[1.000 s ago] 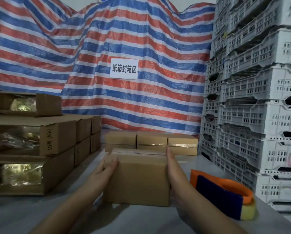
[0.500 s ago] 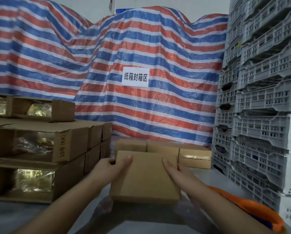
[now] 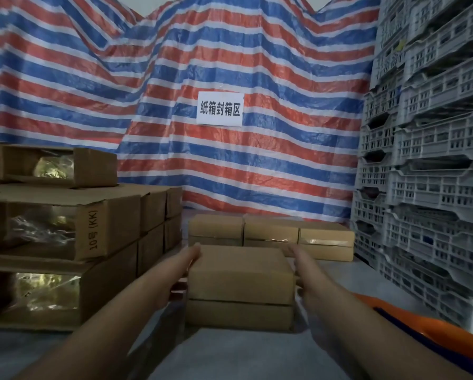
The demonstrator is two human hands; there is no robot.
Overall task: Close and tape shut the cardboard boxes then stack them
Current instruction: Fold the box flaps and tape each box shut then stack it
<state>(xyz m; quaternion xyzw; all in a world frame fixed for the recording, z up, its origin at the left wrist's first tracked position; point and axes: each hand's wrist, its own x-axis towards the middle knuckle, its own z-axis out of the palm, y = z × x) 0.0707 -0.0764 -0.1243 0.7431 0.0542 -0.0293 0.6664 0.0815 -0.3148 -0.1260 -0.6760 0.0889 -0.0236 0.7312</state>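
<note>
A closed box [image 3: 240, 272] sits between both hands above the grey table [image 3: 229, 357], seeming to rest on a second box [image 3: 239, 315] of the same width directly beneath it, the two edges lined up. The left hand [image 3: 181, 268] lies flat along the top box's left side, fingers [image 3: 194, 252] straight and reaching toward the far corner; its grip is spread flat against the cardboard. The right hand [image 3: 302, 266] mirrors it on the right side, palm pressed to the wall, fingers extended, thumb hidden, so the box is clamped between two flat palms instead of being pinched by fingertips. Just behind, near the striped tarp [image 3: 229, 165], a row of taped boxes [image 3: 271, 235] stands on the table, with shiny tape visible on the rightmost one. On the left is a pile of larger cartons [image 3: 65, 223] lying with open sides toward the camera, showing crinkled clear bags with something golden inside; one carton is printed "10号 (KK)". A white sign [image 3: 220, 108] with Chinese characters hangs on the tarp. Stacked pale plastic crates [image 3: 427, 165] fill the right side. At the lower right edge, an orange and blue tape dispenser [image 3: 427, 333] lies on the table beside the right forearm, partly out of frame.
</note>
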